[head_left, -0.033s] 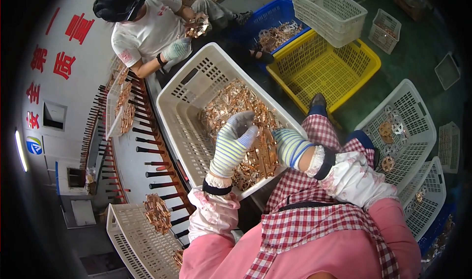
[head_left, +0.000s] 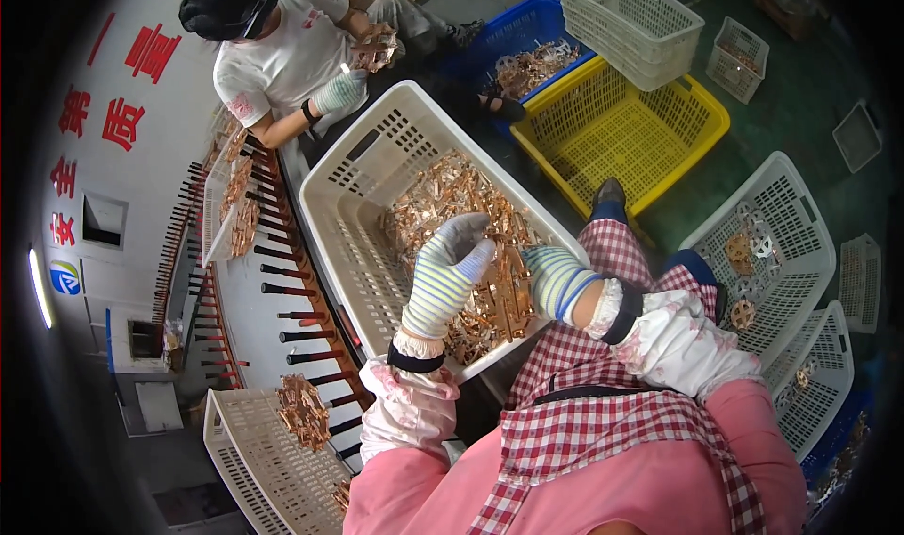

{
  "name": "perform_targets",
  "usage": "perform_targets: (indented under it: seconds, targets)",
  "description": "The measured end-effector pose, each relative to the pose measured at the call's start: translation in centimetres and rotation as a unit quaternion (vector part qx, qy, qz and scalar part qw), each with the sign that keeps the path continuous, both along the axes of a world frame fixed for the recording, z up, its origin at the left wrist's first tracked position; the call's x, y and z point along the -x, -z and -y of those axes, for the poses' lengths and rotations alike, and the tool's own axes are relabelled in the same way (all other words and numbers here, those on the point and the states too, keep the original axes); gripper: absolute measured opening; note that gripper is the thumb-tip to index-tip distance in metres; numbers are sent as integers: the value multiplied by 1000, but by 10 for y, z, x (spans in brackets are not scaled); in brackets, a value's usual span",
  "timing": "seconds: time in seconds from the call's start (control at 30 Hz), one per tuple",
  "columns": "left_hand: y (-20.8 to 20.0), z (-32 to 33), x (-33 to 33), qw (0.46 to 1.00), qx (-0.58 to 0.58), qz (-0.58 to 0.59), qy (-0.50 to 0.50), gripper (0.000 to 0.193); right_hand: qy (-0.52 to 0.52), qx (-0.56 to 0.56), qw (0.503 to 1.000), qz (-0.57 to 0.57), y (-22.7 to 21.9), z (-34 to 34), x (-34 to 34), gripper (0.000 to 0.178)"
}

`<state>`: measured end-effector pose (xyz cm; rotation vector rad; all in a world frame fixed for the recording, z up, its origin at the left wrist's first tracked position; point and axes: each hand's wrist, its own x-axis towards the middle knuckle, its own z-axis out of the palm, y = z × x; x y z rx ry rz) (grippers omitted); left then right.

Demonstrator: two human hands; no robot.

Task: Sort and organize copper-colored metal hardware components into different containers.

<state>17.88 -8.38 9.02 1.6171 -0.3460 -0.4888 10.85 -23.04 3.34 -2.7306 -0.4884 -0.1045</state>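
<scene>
My left hand [head_left: 445,281], in a striped knit glove, is curled over the white crate [head_left: 350,172], thumb and fingers bent toward each other. My right hand [head_left: 559,285], gloved alike, is closed at the crate's right side, its fingertips partly hidden. Between the two hands are thin copper-coloured metal parts [head_left: 509,295], at which both hands' fingers are closed; their exact shape blends into the heap behind. That heap of copper-coloured stamped pieces [head_left: 443,196] fills the middle and near end of the crate.
Black-handled rods line a rack [head_left: 301,314] at left. Below it a beige basket [head_left: 254,460] holds copper parts. A co-worker [head_left: 282,64] handles parts at the upper left. Yellow [head_left: 678,149] and blue [head_left: 513,31] crates stand beyond; white baskets [head_left: 791,215] stand at right.
The co-worker's hands and the copper-coloured parts in them have shifted slightly. My own hands look unmoved.
</scene>
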Motion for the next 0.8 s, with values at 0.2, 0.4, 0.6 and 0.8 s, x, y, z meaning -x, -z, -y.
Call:
perform_targets:
  seconds: [0.2, 0.4, 0.6, 0.8]
  targets:
    - [3, 3, -5, 1000, 27, 0, 4, 6, -15, -65, 996, -64, 0, 0, -8, 27]
    - [19, -14, -17, 936, -78, 342, -17, 6, -78, 16, 992, -92, -10, 1, -10, 10]
    - [-2, 6, 4, 999, 13, -25, 43, 18, -25, -40, 998, -51, -10, 1, -8, 13]
    - [-4, 1, -3, 998, 43, 41, -36, 6, 33, -150, 988, 26, -26, -4, -5, 37]
